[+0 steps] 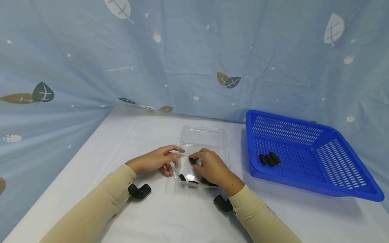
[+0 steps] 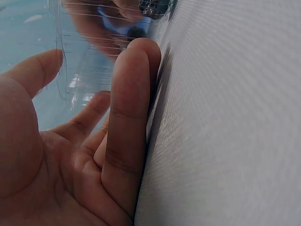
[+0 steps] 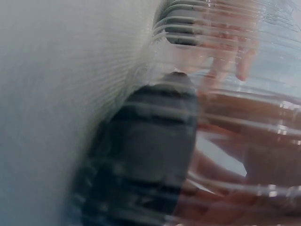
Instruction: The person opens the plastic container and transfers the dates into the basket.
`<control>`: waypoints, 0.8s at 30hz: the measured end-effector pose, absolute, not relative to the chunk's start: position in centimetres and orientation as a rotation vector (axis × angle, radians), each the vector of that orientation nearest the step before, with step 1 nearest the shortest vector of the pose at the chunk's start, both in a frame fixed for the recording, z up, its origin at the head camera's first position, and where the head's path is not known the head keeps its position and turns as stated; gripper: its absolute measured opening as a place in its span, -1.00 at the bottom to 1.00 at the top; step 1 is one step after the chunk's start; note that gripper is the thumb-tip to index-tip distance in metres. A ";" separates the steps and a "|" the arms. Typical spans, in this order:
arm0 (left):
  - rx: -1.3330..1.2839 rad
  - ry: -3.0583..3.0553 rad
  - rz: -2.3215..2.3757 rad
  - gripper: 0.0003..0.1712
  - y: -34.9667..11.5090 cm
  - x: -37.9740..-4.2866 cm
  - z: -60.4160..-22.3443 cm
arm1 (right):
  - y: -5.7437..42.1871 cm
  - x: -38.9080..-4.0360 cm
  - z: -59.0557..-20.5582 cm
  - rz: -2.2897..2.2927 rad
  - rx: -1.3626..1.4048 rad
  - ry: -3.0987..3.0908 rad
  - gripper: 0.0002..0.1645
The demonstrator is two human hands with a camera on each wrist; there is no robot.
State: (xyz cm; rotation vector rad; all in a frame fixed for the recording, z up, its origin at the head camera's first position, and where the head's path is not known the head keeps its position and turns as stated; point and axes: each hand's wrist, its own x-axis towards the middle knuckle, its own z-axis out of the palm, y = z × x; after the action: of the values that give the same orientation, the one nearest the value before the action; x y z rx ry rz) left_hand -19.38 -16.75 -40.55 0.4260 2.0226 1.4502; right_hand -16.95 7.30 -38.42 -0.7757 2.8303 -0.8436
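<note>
A clear plastic clamshell box [image 1: 202, 136] lies on the table with its lid folded back. Inside its front edge rest several dark oval fruits that look like dates [image 1: 182, 177]. Between thumb and fingers my right hand [image 1: 212, 168] pinches one dark date [image 1: 192, 160] over the middle of the box. My left hand [image 1: 159, 159] is at the box's left side with its fingers loosely extended, holding nothing. In the left wrist view its fingertips [image 2: 129, 70] are by the clear wall. A large dark date [image 3: 146, 146] shows through the plastic in the right wrist view.
To the right stands a blue perforated basket [image 1: 282, 184] with 3 dark dates [image 1: 269, 159] near its left side. Both wrists carry black camera mounts [image 1: 139, 191]. A white cloth [image 1: 164, 216] covers the table, and a blue patterned curtain [image 1: 194, 50] hangs behind it.
</note>
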 end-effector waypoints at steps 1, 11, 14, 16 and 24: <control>0.423 2.018 1.450 -0.46 -16.8 -19.4 -40.6 | 7.3 -16.9 -38.5 -0.832 -0.771 2.833 -0.64; 0.426 2.000 1.468 -0.45 -16.7 -19.4 -40.8 | 7.2 -16.9 -38.7 -0.776 -0.711 2.892 -0.71; 0.413 2.001 1.459 -0.46 -16.8 -19.4 -40.9 | 7.1 -16.8 -38.8 -0.784 -0.712 2.895 -0.75; 0.409 2.007 1.452 -0.46 -16.8 -19.3 -40.9 | 7.1 -16.8 -38.9 -0.781 -0.722 2.901 -0.77; 0.424 2.013 1.458 -0.44 -16.7 -19.4 -40.5 | 7.1 -16.7 -38.6 -0.777 -0.741 2.929 -0.74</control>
State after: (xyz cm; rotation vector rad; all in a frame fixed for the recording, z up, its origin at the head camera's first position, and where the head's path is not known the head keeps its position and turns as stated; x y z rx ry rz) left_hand -19.39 -16.69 -40.50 0.4243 2.0126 1.4582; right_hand -16.75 7.06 -38.63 -0.7412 2.9293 -0.7768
